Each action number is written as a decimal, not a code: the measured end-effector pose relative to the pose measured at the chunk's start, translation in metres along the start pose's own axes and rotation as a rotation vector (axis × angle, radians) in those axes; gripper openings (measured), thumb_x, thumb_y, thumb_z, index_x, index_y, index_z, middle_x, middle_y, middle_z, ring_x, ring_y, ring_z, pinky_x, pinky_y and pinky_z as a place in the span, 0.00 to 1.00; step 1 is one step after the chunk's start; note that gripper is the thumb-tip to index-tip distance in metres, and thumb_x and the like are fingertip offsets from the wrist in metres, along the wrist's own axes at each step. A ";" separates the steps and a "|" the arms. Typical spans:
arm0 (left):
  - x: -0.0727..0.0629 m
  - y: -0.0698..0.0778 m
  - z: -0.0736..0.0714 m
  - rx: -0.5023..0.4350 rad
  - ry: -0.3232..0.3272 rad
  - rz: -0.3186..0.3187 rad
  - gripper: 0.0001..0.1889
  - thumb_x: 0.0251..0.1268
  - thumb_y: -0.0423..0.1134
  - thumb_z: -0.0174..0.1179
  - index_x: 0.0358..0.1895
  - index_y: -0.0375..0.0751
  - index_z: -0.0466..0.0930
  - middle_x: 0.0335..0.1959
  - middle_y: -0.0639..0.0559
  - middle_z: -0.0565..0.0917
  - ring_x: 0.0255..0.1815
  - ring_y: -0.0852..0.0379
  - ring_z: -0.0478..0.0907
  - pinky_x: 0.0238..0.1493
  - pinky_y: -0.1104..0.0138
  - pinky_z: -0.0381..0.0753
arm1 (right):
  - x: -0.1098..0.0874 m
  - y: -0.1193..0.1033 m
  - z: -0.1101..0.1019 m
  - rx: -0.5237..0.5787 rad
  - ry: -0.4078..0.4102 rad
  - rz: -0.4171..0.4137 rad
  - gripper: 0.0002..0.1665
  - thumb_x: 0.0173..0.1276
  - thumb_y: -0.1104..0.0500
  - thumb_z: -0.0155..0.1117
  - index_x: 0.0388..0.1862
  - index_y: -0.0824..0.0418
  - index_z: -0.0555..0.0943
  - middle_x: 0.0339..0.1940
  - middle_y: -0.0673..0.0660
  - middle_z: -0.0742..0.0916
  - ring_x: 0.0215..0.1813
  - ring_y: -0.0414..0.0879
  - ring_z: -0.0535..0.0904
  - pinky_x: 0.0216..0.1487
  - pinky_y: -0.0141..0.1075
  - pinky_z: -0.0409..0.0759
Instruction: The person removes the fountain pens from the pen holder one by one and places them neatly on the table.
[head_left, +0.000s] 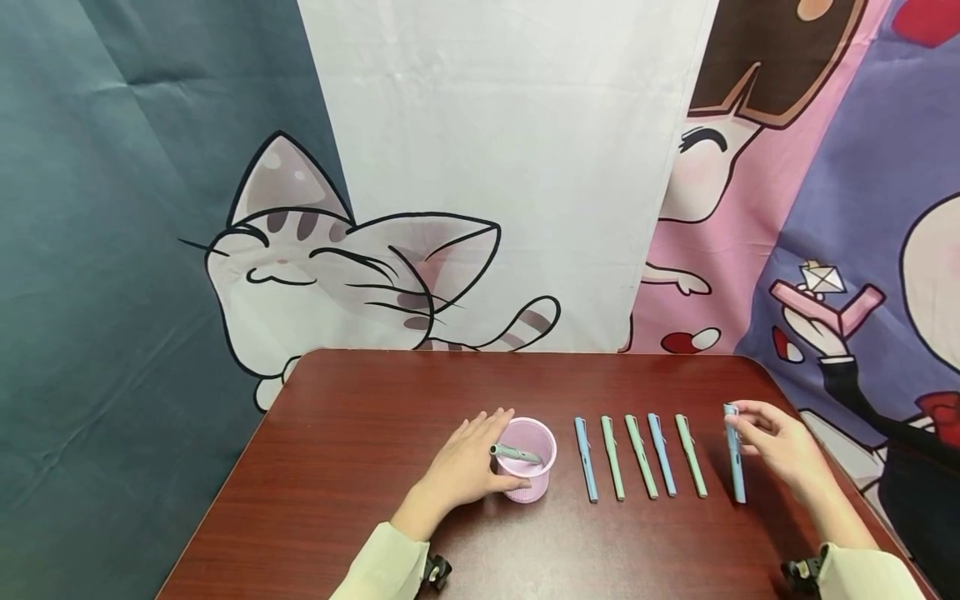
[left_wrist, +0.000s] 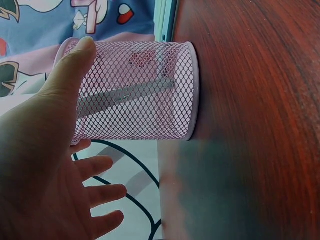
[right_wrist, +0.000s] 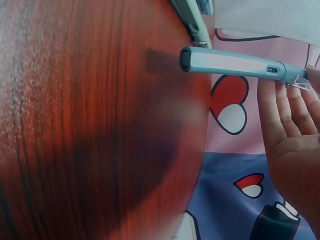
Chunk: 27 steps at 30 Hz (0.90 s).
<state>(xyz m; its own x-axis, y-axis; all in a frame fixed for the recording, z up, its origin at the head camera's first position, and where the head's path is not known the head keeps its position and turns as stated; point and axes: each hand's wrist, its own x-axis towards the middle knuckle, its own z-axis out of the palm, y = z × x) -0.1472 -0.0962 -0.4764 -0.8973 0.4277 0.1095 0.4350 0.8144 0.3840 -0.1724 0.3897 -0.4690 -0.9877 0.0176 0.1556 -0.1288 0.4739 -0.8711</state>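
A pink mesh pen cup stands upright on the table with a grey-green pen leaning inside. My left hand is at the cup's left side, the thumb against its near side by the rim. The other left fingers stretch out past the cup, spread and nearly straight. Over at the right, my right hand pinches a light blue pen by its clip end between thumb and fingers. In the right wrist view that pen's other end points toward the tabletop.
To the right of the cup several pens lie in a row: a blue pen, two green pens, another blue pen and a green pen. The brown wooden table ends at a cartoon-printed cloth.
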 end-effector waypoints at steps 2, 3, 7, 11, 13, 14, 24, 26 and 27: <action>0.000 0.000 0.000 0.002 -0.002 -0.002 0.57 0.50 0.73 0.67 0.82 0.53 0.54 0.78 0.48 0.64 0.78 0.41 0.61 0.79 0.47 0.57 | 0.002 0.004 0.001 -0.010 -0.013 0.008 0.19 0.74 0.56 0.65 0.57 0.66 0.76 0.34 0.35 0.86 0.33 0.33 0.84 0.34 0.33 0.87; 0.000 0.000 0.000 0.004 -0.006 -0.005 0.57 0.50 0.73 0.67 0.82 0.53 0.54 0.79 0.48 0.64 0.79 0.41 0.60 0.79 0.47 0.57 | 0.003 0.005 0.001 -0.015 -0.017 0.009 0.20 0.74 0.56 0.65 0.57 0.67 0.76 0.34 0.35 0.86 0.33 0.33 0.84 0.34 0.33 0.87; 0.000 0.000 -0.001 0.007 -0.003 -0.004 0.57 0.50 0.73 0.68 0.81 0.52 0.54 0.78 0.47 0.65 0.78 0.41 0.61 0.78 0.47 0.58 | 0.008 0.013 0.002 -0.002 -0.029 0.021 0.21 0.74 0.55 0.65 0.57 0.67 0.76 0.34 0.36 0.86 0.33 0.34 0.85 0.34 0.33 0.87; 0.000 0.001 -0.001 0.002 -0.002 -0.001 0.57 0.50 0.72 0.68 0.81 0.52 0.55 0.78 0.47 0.65 0.78 0.42 0.61 0.78 0.47 0.58 | 0.012 0.020 0.003 0.023 -0.048 0.039 0.22 0.75 0.56 0.64 0.58 0.69 0.74 0.34 0.37 0.86 0.33 0.35 0.85 0.34 0.33 0.88; 0.000 0.000 -0.001 0.001 -0.002 -0.002 0.57 0.50 0.72 0.68 0.81 0.52 0.55 0.78 0.47 0.65 0.78 0.42 0.61 0.78 0.47 0.58 | 0.014 0.024 0.004 0.019 -0.059 0.056 0.23 0.75 0.55 0.64 0.58 0.70 0.74 0.33 0.39 0.86 0.33 0.35 0.85 0.34 0.33 0.87; 0.000 0.000 -0.001 0.003 -0.005 -0.005 0.57 0.50 0.72 0.68 0.81 0.52 0.55 0.78 0.47 0.65 0.78 0.42 0.61 0.78 0.47 0.58 | 0.016 0.026 0.004 0.014 -0.064 0.066 0.24 0.75 0.54 0.64 0.58 0.71 0.74 0.33 0.39 0.86 0.33 0.35 0.84 0.34 0.33 0.87; 0.001 0.000 0.000 -0.003 -0.010 -0.014 0.57 0.50 0.72 0.69 0.81 0.54 0.55 0.79 0.49 0.64 0.79 0.42 0.60 0.79 0.47 0.56 | 0.026 0.039 0.009 -0.065 -0.127 0.202 0.34 0.75 0.48 0.63 0.63 0.76 0.72 0.38 0.46 0.86 0.36 0.35 0.81 0.36 0.35 0.87; 0.001 0.000 0.000 0.003 -0.009 -0.014 0.57 0.50 0.72 0.68 0.81 0.53 0.54 0.79 0.49 0.64 0.79 0.42 0.60 0.79 0.47 0.57 | 0.027 0.040 0.009 -0.076 -0.141 0.219 0.36 0.75 0.46 0.63 0.64 0.76 0.71 0.40 0.50 0.87 0.37 0.35 0.81 0.36 0.36 0.87; 0.001 0.000 0.000 0.003 -0.010 -0.015 0.57 0.50 0.72 0.68 0.82 0.53 0.54 0.79 0.49 0.64 0.79 0.42 0.60 0.79 0.48 0.56 | 0.028 0.041 0.009 -0.087 -0.149 0.224 0.36 0.75 0.46 0.63 0.64 0.76 0.71 0.41 0.52 0.87 0.37 0.35 0.81 0.37 0.36 0.87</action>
<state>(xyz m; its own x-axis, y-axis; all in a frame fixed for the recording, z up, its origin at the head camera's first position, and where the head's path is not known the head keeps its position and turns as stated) -0.1477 -0.0958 -0.4761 -0.9031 0.4189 0.0949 0.4216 0.8222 0.3824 -0.2059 0.4018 -0.5047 -0.9936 0.0041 -0.1125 0.0965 0.5463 -0.8320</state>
